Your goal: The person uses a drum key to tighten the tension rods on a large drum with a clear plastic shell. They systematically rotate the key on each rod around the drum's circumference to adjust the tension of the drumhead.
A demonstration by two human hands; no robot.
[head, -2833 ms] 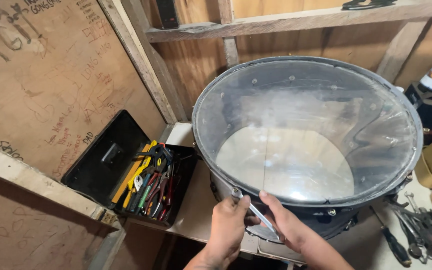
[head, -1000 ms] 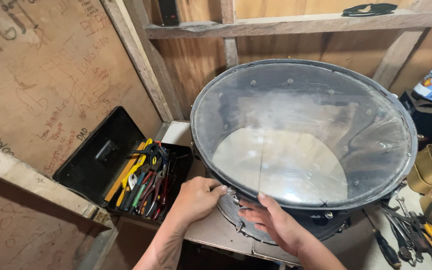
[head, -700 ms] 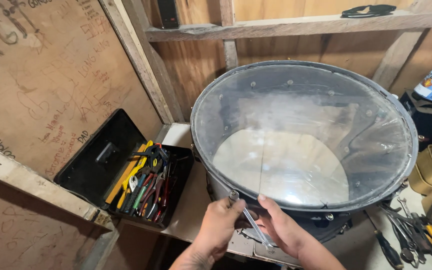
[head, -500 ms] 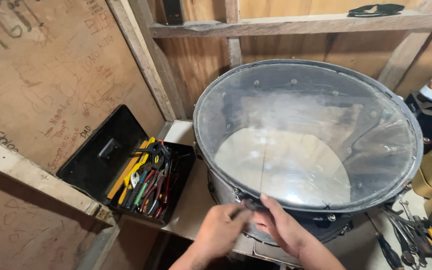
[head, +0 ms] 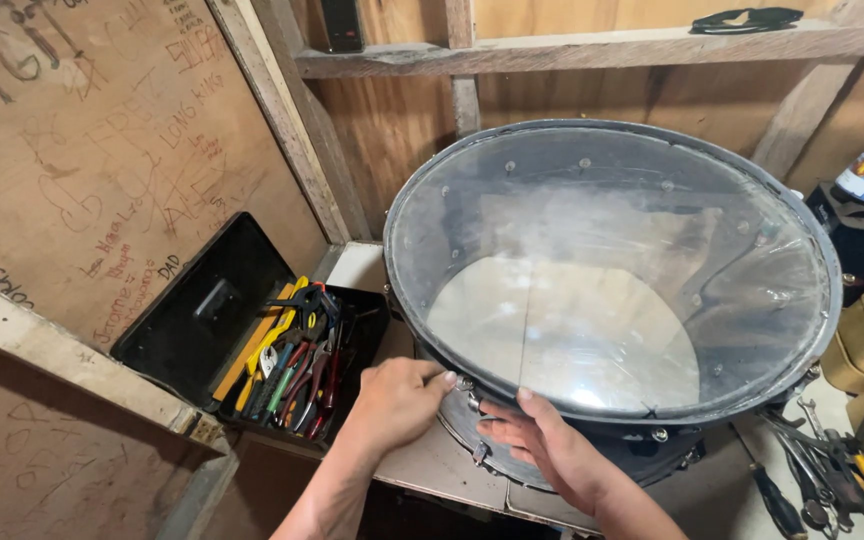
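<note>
Gripping near rim of big drum [head: 612,290]: left hand [head: 392,400] curled, fingertips pressed at small metal lug on hoop. Right hand [head: 542,445] just beside it, fingers loosely bent against shell under hoop. Open black toolbox [head: 252,340] left of left hand. Loose tools [head: 832,470] right of right hand.

Workshop: open toolbox [head: 252,340] w/ hand tools, plywood walls [head: 102,150], bare timber shelf [head: 592,45].

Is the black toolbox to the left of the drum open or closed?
Open. The toolbox has its lid tilted back against the wooden wall, and the hand tools inside are showing.
</note>
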